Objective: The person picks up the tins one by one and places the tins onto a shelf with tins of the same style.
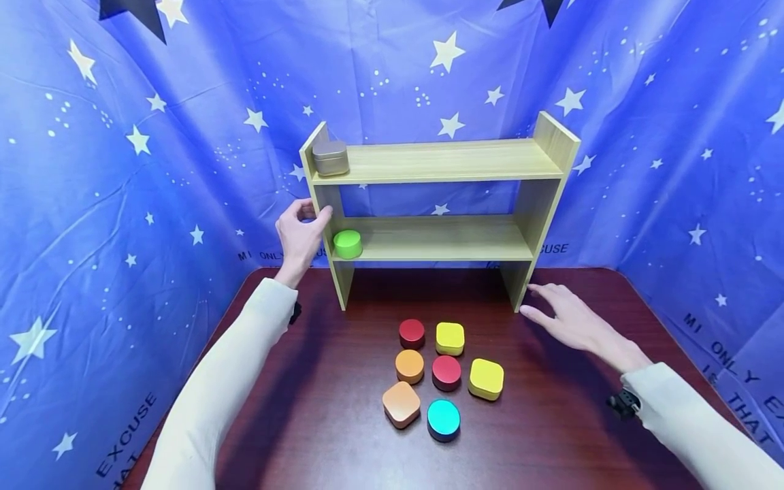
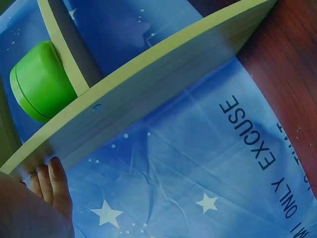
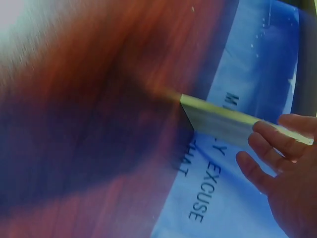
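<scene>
The bench (image 1: 343, 435), dark red and glossy, passes out of view at its near edge. Midway between its side edges, nearest first, stand a teal round tin (image 1: 444, 420), an orange square tin (image 1: 401, 404), two yellow square tins (image 1: 486, 379), two red round tins (image 1: 446, 373) and an orange round tin (image 1: 410, 366).

Beyond, towards the back right corner, the right hand (image 1: 569, 320) has its fingers apart beside the shelf's right foot; contact is unclear. The left hand (image 1: 300, 235) grips the left upright between thumb and fingers.

The wooden shelf (image 1: 441, 238) stands upright along the bench's back edge, between the back corners, its long axis parallel to that edge and its open front facing the person. A green round tin (image 1: 348, 245) sits at its lower board's left end, a grey tin (image 1: 331, 158) on the board above. Blue star-printed cloth (image 1: 392, 109) surrounds the back and sides.
</scene>
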`<state>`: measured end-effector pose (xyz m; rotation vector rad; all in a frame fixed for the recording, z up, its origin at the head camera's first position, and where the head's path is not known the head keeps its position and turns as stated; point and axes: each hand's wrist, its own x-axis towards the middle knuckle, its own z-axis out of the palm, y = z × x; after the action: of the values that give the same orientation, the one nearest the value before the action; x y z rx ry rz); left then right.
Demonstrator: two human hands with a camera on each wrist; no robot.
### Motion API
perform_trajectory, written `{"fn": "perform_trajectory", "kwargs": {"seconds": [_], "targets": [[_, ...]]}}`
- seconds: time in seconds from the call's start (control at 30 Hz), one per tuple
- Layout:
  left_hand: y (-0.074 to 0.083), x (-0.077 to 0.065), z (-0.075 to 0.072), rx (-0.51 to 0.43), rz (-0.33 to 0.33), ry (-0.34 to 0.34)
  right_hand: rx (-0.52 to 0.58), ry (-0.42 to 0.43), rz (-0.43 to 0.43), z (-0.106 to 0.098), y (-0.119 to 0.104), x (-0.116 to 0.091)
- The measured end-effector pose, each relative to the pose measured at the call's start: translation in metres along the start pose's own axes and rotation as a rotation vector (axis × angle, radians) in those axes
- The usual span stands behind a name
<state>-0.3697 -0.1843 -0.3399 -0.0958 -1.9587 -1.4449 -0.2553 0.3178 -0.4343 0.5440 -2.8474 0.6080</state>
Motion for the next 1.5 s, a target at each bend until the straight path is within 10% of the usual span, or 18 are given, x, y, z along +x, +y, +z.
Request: {"fn": "perform_trajectory", "kwargs": {"seconds": [0.53,0.8,1.5], "targets": [[0.001,0.001,0.001,0.032,-0.006,0.032,0.159,0.005,-0.003,0.036,-0.029,-0.040],[0.001,0.002,0.001,0.053,0.011,0.035,0.313,-0.032,-0.134,0.053,-0.037,-0.056],[0.000,-0.001,0.000,0.140,0.045,0.033,0.401,-0.063,-0.246,0.079,-0.042,-0.065]]}}
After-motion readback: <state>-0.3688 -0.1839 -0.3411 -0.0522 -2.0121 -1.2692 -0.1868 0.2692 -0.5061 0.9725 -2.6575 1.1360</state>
